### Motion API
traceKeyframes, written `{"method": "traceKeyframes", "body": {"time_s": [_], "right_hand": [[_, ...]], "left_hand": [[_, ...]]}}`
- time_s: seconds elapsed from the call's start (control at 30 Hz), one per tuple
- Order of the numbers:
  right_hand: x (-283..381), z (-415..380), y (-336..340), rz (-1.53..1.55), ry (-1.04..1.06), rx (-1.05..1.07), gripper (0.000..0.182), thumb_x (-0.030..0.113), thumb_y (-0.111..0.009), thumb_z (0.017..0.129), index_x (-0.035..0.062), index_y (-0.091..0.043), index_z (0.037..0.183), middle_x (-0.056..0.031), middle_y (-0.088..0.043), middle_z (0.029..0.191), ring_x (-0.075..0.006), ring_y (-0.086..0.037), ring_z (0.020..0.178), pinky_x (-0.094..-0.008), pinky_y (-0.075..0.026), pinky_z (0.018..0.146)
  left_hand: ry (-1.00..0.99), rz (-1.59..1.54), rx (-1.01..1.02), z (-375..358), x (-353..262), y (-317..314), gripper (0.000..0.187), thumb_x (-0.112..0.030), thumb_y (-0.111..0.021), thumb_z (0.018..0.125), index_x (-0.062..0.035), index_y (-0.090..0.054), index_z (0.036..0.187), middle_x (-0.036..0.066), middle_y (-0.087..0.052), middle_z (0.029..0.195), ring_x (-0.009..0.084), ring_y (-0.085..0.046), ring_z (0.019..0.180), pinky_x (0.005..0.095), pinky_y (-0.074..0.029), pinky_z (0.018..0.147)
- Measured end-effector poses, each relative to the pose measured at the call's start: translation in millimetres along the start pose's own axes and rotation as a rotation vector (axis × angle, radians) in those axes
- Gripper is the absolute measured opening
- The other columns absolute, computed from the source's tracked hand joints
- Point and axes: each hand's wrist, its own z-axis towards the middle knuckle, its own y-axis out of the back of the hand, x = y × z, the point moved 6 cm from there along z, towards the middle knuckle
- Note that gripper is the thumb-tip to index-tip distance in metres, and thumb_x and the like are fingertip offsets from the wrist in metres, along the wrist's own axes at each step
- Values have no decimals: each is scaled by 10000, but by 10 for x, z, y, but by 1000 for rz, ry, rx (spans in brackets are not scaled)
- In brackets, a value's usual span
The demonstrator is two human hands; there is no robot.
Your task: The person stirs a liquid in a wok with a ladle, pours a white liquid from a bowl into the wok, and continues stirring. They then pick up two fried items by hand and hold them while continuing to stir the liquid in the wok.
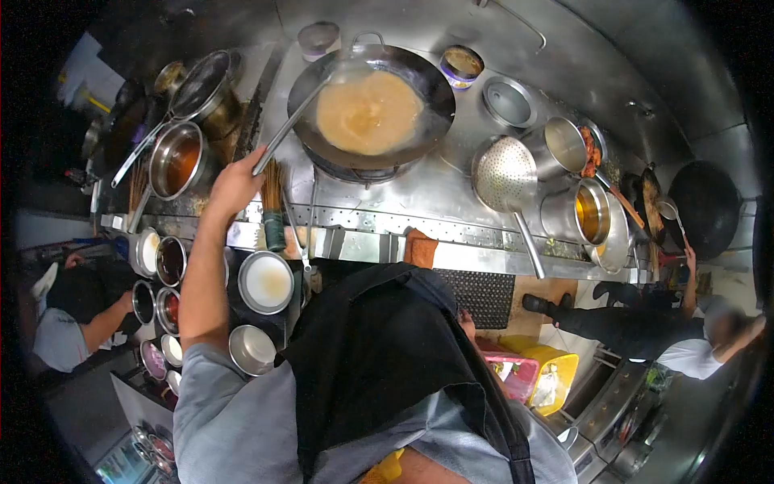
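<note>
My left hand is closed round the handle of a metal ladle. The ladle reaches up to the left rim of a large wok, and its bowl is hard to make out against the steam or glare there. Cloudy light-brown liquid lies in the wok, which sits on a burner ring. A bamboo brush lies just right of my left hand. My right hand hangs low beside the black apron, mostly hidden, so its fingers cannot be read.
Right of the wok are a perforated skimmer, a steel pot and a pot of yellow oil. At left stands a pot of reddish liquid. Seasoning bowls line the left side. Co-workers stand at both sides.
</note>
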Motion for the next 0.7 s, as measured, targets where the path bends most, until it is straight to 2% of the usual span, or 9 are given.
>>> {"method": "traceKeyframes", "body": {"time_s": [0.23,0.3,0.33,0.4,0.43,0.5,0.63,0.67,0.7], "right_hand": [[43,-148,61,-107,-17,18,546,367,-484,971,39,-356,1389,-61,-636,882,-241,-596,756,-369,-492,617],[115,-210,25,-162,-24,13,561,376,-478,974,31,-351,1397,-64,-643,908,-245,-615,800,-377,-509,648],[151,-252,19,-216,-27,9,569,381,-475,975,27,-348,1402,-65,-646,920,-247,-624,822,-381,-517,664],[-282,-32,-47,-48,-30,37,537,336,-501,972,36,-341,1387,-41,-604,821,-189,-577,689,-334,-476,569],[-436,43,-84,116,-33,64,510,291,-527,970,44,-335,1373,-17,-561,723,-131,-531,557,-287,-435,474],[-417,28,-95,95,-11,21,469,289,-522,973,55,-359,1344,-9,-557,712,-133,-523,555,-290,-440,483],[-228,-62,-76,0,119,-7,408,263,-521,975,78,-388,1314,-9,-565,731,-153,-531,567,-304,-450,492],[-203,-52,-80,1,117,-3,408,263,-521,975,78,-388,1314,-9,-565,731,-153,-531,567,-304,-450,492],[-242,-23,-93,37,-5,31,423,263,-517,977,85,-378,1334,-16,-577,750,-161,-532,563,-311,-451,492]], "left_hand": [[308,-81,-26,231,26,-753,582,-199,-586,799,-116,-460,1361,246,-614,1090,397,-583,1039,440,-460,903],[115,-157,-216,243,87,-1042,590,-146,-576,812,-74,-434,1381,215,-669,916,345,-663,817,413,-523,734],[112,-156,-213,214,79,-1082,590,-146,-576,812,-74,-434,1381,215,-669,916,345,-663,817,413,-523,734],[431,-683,148,-9,-245,-1132,595,-86,-567,824,-60,-415,1399,114,-622,703,216,-600,530,341,-493,509],[430,-681,149,-75,-287,-1150,595,-86,-567,824,-60,-415,1399,114,-622,703,216,-600,530,341,-493,509],[474,-905,133,-187,-331,-1226,603,-48,-560,829,-84,-412,1411,33,-529,615,118,-467,406,280,-407,394],[423,-614,101,-418,-449,-1059,609,-100,-579,824,-72,-407,1407,108,-605,689,164,-545,478,324,-458,486],[348,-483,28,-449,-508,-911,619,-140,-587,814,-72,-408,1403,156,-639,762,206,-601,592,351,-491,611],[350,-481,28,-457,-486,-884,619,-140,-587,814,-72,-408,1403,156,-639,762,206,-601,592,351,-491,611]]}}
